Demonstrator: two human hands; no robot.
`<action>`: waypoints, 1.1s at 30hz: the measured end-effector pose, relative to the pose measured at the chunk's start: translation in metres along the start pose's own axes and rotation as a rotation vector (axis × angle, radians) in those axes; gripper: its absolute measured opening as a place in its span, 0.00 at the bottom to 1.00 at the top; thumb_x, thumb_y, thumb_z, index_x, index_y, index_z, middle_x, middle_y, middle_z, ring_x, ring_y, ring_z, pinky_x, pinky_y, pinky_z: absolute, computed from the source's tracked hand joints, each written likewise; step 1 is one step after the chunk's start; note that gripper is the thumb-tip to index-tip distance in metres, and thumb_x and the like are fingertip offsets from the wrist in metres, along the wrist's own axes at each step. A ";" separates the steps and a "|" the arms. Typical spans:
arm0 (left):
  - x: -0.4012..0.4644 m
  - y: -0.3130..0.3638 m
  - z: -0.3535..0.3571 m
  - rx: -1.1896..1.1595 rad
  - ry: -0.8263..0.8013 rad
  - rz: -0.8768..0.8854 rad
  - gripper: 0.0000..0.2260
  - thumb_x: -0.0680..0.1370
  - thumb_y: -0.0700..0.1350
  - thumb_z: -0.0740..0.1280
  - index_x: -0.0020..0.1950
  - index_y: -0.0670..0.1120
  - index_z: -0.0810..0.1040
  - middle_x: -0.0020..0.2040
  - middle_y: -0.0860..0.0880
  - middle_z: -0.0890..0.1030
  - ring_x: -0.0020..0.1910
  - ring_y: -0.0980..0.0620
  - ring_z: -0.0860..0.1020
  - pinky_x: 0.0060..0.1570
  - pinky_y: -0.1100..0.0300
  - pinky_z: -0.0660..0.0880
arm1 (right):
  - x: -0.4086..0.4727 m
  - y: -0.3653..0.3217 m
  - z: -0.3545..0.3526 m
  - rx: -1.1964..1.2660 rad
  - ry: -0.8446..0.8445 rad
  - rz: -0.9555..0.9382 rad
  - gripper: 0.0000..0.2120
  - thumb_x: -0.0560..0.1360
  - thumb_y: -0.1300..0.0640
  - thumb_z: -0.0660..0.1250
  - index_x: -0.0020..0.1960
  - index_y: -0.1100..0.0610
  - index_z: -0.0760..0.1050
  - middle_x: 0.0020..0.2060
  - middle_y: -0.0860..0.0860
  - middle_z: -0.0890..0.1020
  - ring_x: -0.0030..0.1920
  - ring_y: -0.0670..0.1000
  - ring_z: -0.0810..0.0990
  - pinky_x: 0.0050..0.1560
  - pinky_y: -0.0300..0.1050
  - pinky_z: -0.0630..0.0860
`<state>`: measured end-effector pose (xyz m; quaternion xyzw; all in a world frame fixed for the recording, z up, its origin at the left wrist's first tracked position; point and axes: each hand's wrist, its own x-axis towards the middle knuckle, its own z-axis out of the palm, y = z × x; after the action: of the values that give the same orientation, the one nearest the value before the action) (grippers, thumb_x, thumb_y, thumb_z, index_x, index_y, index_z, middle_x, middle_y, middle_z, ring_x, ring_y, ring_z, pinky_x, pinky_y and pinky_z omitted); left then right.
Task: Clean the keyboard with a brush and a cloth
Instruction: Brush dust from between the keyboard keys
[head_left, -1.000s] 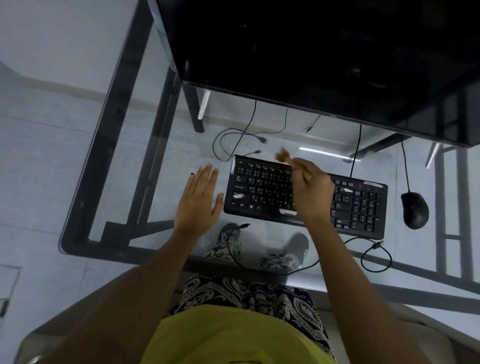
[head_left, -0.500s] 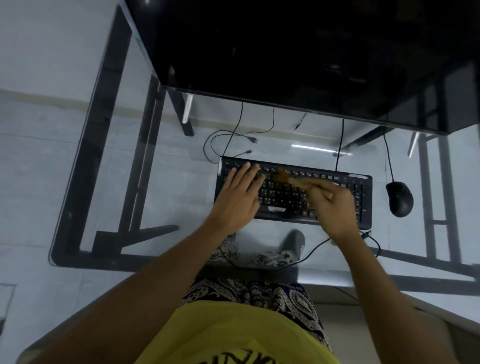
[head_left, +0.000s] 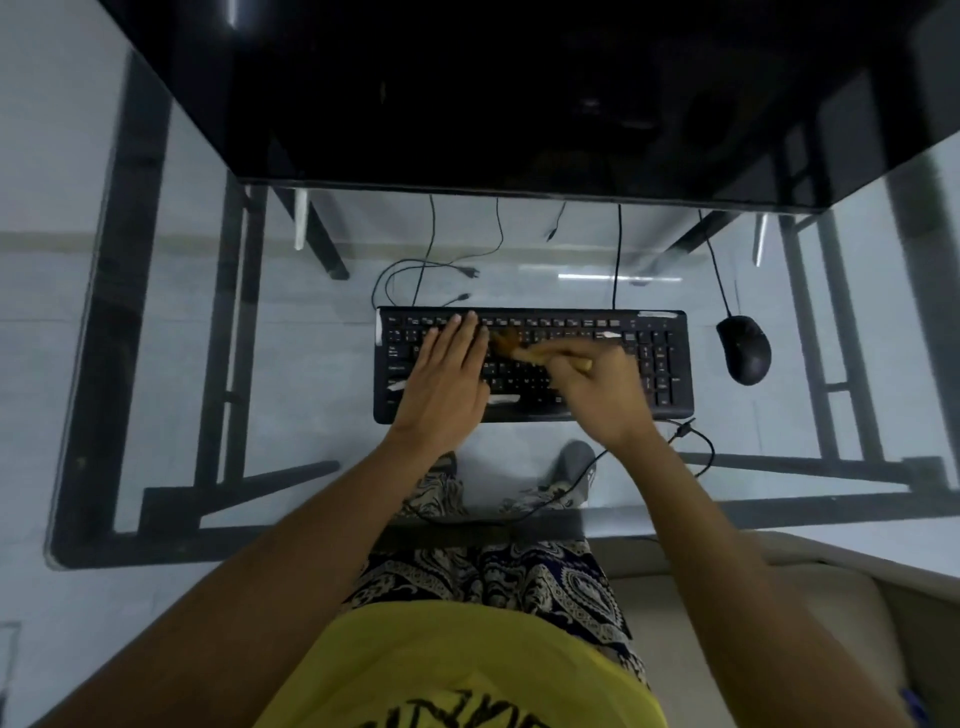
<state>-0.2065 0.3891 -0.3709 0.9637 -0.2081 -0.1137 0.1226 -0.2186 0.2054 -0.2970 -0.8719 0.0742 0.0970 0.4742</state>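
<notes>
Black keyboard (head_left: 535, 364) flat on glass desk (head_left: 322, 374), centre of frame, long side running left-right. Left hand (head_left: 441, 384) lying palm-down on left half of keyboard, fingers straight and close together, tips reaching top key rows; pressing flat, gripping nothing. Right hand (head_left: 605, 392) over right-centre of keyboard, fingers curled round handle of brush (head_left: 524, 348). Brush pale wood with brown bristles, lying nearly level, bristle end pointing toward frame left and touching keys just right of left-hand fingertips; slightly motion-blurred, exact keys not readable. White patches on a few keys at keyboard's lower left and near its bottom edge. No telling if cloth anywhere in view.

Black mouse (head_left: 744, 349) on glass just right of keyboard, apart from it, cable running up toward frame top. Large black monitor (head_left: 493, 88) filling upper frame, leaning over far desk edge. Loose cables (head_left: 431, 270) above keyboard on glass; another cable (head_left: 691, 441) looping at keyboard's lower right corner. Black desk frame bars seen through glass at left and right. Lower frame: yellow shirt (head_left: 457, 670), patterned trousers (head_left: 493, 577), both forearms reaching up from bottom corners, feet seen through glass below keyboard.
</notes>
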 end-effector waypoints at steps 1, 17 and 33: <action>-0.001 0.000 0.000 0.006 0.004 0.002 0.25 0.80 0.48 0.52 0.76 0.40 0.57 0.77 0.41 0.56 0.77 0.43 0.52 0.75 0.46 0.47 | 0.001 0.002 -0.002 0.003 0.059 -0.001 0.12 0.76 0.62 0.62 0.52 0.52 0.82 0.34 0.41 0.82 0.25 0.41 0.71 0.27 0.34 0.68; 0.003 0.017 -0.004 0.009 0.026 -0.100 0.25 0.80 0.47 0.52 0.75 0.40 0.61 0.76 0.40 0.60 0.75 0.43 0.57 0.75 0.45 0.48 | -0.031 0.014 -0.042 -0.352 -0.305 0.090 0.08 0.74 0.56 0.66 0.41 0.51 0.84 0.31 0.51 0.82 0.29 0.49 0.75 0.28 0.35 0.69; 0.007 0.025 -0.007 -0.016 0.011 -0.017 0.28 0.77 0.50 0.44 0.74 0.40 0.64 0.75 0.40 0.63 0.75 0.43 0.59 0.75 0.45 0.51 | -0.015 -0.003 -0.034 -0.143 0.143 0.014 0.08 0.77 0.60 0.62 0.47 0.54 0.80 0.44 0.51 0.75 0.42 0.47 0.74 0.42 0.35 0.70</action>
<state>-0.2082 0.3653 -0.3588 0.9650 -0.1984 -0.1112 0.1305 -0.2292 0.1790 -0.2731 -0.9078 0.1069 0.0431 0.4034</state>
